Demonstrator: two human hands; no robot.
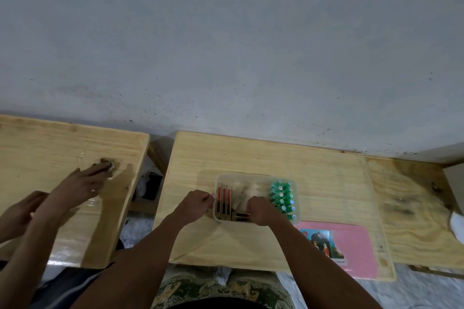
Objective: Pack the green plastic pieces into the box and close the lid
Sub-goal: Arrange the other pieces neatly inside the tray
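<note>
Head view: the left hand (pixel 197 204) curls against the left rim of the box (pixel 256 176), apparently pinching it to steady it. The right hand (pixel 261 211) is fisted over the box's near rim; what it holds is hidden. Inside the box's right end, the green plastic pieces (pixel 281 198) stand in rows, seemingly packed. A pink sheet (pixel 354 246) lies by its near-right corner.

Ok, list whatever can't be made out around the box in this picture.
Head view only:
- Lid on the box or not: clear plastic, too faint.
- What, if anything, the left hand holds: hidden by its curled fingers.
- Box's near wall: covered by the right hand.
- Green pieces: too small for shape.
- White object: cut by the right edge.
</note>
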